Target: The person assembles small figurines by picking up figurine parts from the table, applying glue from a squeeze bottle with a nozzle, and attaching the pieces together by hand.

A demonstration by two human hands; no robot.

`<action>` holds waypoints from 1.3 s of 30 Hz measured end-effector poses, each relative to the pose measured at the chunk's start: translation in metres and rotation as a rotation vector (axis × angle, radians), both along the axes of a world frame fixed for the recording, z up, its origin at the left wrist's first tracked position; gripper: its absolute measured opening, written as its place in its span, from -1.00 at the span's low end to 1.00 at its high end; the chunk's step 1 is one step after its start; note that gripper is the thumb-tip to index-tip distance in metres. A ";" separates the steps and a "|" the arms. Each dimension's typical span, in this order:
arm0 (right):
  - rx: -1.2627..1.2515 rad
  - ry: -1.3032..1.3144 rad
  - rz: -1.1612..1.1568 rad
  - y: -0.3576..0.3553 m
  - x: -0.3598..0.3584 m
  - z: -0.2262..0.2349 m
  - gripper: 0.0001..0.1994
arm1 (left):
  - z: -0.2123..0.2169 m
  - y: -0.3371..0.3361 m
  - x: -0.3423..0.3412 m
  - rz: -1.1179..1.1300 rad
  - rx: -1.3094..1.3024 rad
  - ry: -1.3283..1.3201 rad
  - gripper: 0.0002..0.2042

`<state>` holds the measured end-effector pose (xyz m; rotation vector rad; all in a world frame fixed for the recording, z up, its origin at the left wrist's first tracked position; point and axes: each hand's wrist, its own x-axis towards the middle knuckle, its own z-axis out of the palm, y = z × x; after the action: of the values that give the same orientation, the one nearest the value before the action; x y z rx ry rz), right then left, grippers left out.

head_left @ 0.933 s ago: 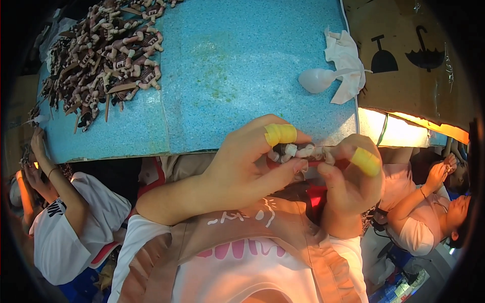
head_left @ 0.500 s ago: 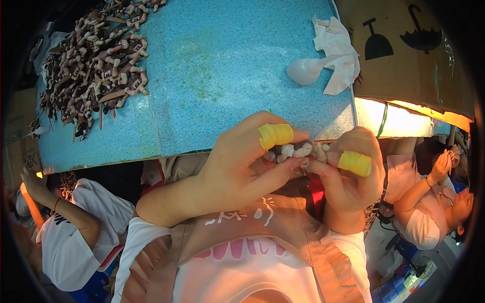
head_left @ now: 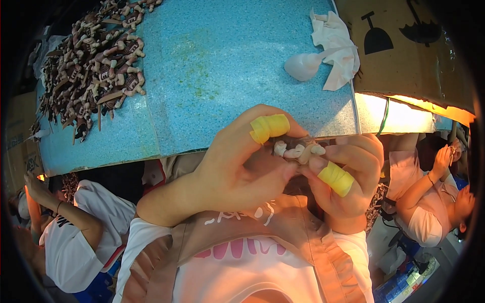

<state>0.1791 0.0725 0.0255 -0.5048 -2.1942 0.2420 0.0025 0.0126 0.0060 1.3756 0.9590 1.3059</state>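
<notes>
I see my left hand point(head_left: 237, 166) and right hand point(head_left: 348, 177) both pinching one small brown-and-cream figure point(head_left: 297, 149) just off the blue worktop's point(head_left: 227, 65) near edge; its tiny limbs could slip from my taped fingertips point(head_left: 269, 127) and drop.

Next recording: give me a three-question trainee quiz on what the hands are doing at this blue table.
1. True or false: both hands grip the same small figure with pale limbs.
2. Multiple choice: where on the blue table is the pile of small brown figures? A) far left B) far right C) centre
3. Fill in: the left hand and the right hand each wear a band of ______ tape on one finger.

Key: 1 true. 2 A; at the far right lie a white cloth and a pale rounded object. 3 yellow.
</notes>
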 end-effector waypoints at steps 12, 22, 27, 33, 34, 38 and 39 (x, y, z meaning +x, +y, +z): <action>-0.546 0.178 0.072 -0.009 0.002 -0.009 -0.79 | 0.001 -0.001 -0.001 0.029 0.141 0.186 -0.69; -0.551 0.064 0.072 -0.005 -0.001 0.001 -0.77 | 0.001 0.002 -0.002 0.046 0.173 0.204 -0.73; -0.616 0.046 0.080 -0.005 0.003 0.001 -0.76 | 0.003 0.004 -0.001 0.094 0.260 0.307 -0.74; -0.574 0.014 0.067 -0.003 0.002 0.002 -0.76 | 0.001 0.005 0.001 0.136 0.301 0.366 -0.72; -0.527 -0.011 0.053 -0.003 0.002 0.003 -0.76 | 0.001 0.005 0.002 0.135 0.299 0.366 -0.72; -0.440 -0.044 -0.010 -0.005 -0.001 0.004 -0.76 | -0.002 0.005 0.006 0.173 0.326 0.421 -0.70; -0.439 -0.064 -0.010 -0.005 -0.002 0.005 -0.77 | -0.003 0.005 0.006 0.183 0.329 0.438 -0.69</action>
<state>0.1773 0.0678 0.0304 -0.7714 -2.2018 0.7190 0.0086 0.0179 0.0027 1.9184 1.2221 1.3682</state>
